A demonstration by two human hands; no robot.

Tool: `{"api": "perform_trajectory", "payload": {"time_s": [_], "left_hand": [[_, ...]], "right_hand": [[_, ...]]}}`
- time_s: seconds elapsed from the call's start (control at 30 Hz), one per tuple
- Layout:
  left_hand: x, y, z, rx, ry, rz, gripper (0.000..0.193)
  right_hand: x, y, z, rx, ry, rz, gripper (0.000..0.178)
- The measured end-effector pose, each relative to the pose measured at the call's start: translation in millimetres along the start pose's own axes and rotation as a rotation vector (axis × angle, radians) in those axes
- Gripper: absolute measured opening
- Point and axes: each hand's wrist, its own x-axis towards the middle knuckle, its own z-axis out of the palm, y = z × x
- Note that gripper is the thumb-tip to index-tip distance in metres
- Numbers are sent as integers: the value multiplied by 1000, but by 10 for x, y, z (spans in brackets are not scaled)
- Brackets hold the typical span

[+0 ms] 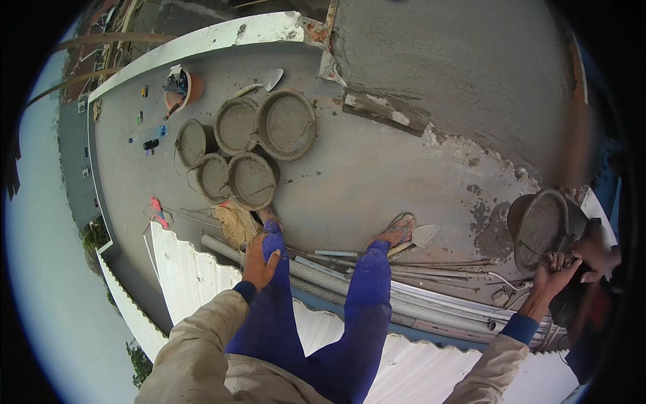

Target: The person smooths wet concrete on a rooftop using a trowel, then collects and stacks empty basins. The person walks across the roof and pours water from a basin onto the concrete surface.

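Bucket (520, 219), round-mouthed, dark-walled, smeared with grey

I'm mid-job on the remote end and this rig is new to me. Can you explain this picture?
There is no machine here: these are a person's bare hands, seen from a fisheye camera on their head, looking down, so edges bend. Picture left is their left.

The left hand rests on the left leg of the blue trousers. The right hand is by a round, grey-crusted bucket, against another person's blurred hand; whether it grips anything is unclear.

On the grey concrete floor stand five round, mortar-coated buckets, with a grey-bladed trowel beyond them. Long metal pipes lie nearer the person.
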Motion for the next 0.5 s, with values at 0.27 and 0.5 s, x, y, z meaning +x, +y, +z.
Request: {"api": "perform_trajectory", "payload": {"time_s": [0.27,0.5], "left_hand": [[-198,-1005,-632,33,121,-130,65],[-452,-1627,-919,-55,204,-219,66]], "right_hand": [[-1771,1844,698,-788,-95,254,44],[-2714,3336,1458,-1315,-895,272,54]]}}
